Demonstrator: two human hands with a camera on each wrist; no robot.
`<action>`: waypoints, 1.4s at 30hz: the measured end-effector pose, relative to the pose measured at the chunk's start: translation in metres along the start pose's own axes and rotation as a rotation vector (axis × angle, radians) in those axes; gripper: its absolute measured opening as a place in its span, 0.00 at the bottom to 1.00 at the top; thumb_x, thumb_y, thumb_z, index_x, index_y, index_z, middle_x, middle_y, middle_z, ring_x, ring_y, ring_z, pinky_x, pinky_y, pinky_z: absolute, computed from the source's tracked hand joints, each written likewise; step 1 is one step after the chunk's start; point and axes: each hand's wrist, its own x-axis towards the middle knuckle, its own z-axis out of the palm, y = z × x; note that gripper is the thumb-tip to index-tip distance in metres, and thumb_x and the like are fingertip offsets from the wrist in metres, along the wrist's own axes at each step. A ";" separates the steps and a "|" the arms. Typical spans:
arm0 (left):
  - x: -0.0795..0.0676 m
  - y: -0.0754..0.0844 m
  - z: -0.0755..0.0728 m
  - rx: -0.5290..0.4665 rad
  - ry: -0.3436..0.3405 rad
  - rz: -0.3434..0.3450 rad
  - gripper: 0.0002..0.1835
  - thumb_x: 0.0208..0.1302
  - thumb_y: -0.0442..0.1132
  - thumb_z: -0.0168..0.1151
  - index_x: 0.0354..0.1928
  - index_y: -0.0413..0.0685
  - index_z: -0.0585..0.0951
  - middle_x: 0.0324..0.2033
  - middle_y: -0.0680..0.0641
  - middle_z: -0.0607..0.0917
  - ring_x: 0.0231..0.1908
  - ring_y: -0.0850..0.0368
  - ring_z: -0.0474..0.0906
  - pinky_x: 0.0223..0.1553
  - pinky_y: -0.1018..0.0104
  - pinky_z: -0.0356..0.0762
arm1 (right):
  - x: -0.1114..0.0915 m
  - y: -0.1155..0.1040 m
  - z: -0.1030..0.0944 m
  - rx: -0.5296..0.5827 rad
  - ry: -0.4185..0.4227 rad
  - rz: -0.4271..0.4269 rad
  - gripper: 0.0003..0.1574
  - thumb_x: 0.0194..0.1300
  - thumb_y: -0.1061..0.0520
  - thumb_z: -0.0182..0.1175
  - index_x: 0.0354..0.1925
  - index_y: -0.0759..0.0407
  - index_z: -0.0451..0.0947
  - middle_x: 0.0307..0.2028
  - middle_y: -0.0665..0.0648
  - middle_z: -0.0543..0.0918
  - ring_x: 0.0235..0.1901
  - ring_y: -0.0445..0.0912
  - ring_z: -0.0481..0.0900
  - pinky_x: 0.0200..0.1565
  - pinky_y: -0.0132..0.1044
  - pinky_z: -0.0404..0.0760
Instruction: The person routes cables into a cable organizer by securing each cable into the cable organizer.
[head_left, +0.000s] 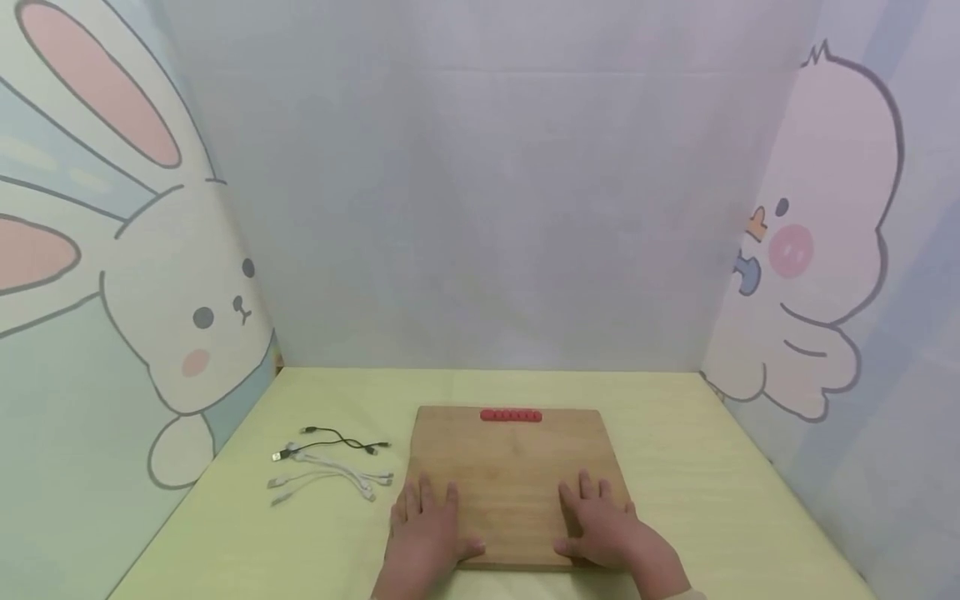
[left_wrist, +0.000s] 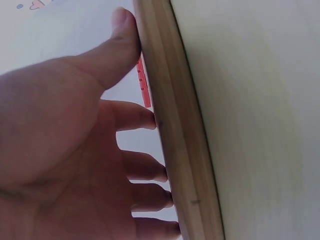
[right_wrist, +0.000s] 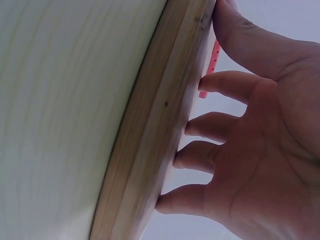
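A square wooden board (head_left: 510,475) lies flat on the table. My left hand (head_left: 427,533) rests on its near left corner with fingers spread, and my right hand (head_left: 600,525) rests on the near right part the same way. In the left wrist view the left hand's fingertips (left_wrist: 162,174) touch the board's top face, above its thick side edge (left_wrist: 175,120). The right wrist view has the right hand's fingertips (right_wrist: 192,127) on the top face too. Neither hand grips anything. A red strip with a row of bumps (head_left: 511,416) lies along the board's far edge.
Left of the board lie black cables (head_left: 337,440) and several white cables (head_left: 330,472), loosely bunched. The pale yellow table (head_left: 697,467) ends at a plain curtain (head_left: 480,208) behind. Side panels with a cartoon rabbit (head_left: 180,317) and a cartoon chick (head_left: 832,183) flank it.
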 end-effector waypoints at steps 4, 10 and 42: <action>-0.002 0.000 0.002 -0.005 0.006 -0.013 0.52 0.44 0.70 0.67 0.69 0.48 0.69 0.71 0.26 0.58 0.71 0.25 0.51 0.64 0.27 0.53 | -0.001 0.000 0.000 -0.001 0.004 -0.010 0.55 0.55 0.32 0.65 0.72 0.56 0.62 0.74 0.73 0.53 0.72 0.74 0.47 0.58 0.82 0.49; -0.004 0.000 0.003 -0.015 0.025 -0.016 0.51 0.44 0.69 0.68 0.68 0.48 0.70 0.71 0.26 0.59 0.71 0.25 0.52 0.64 0.27 0.54 | 0.000 0.001 0.000 0.005 0.001 -0.015 0.55 0.55 0.32 0.65 0.72 0.55 0.62 0.74 0.72 0.52 0.73 0.73 0.47 0.59 0.81 0.48; 0.006 -0.059 -0.103 0.114 -0.012 0.023 0.44 0.61 0.68 0.56 0.69 0.44 0.68 0.70 0.28 0.61 0.71 0.25 0.52 0.61 0.20 0.49 | 0.028 -0.091 -0.047 -0.202 0.117 -0.204 0.47 0.68 0.29 0.49 0.75 0.48 0.55 0.76 0.68 0.47 0.76 0.66 0.44 0.66 0.76 0.41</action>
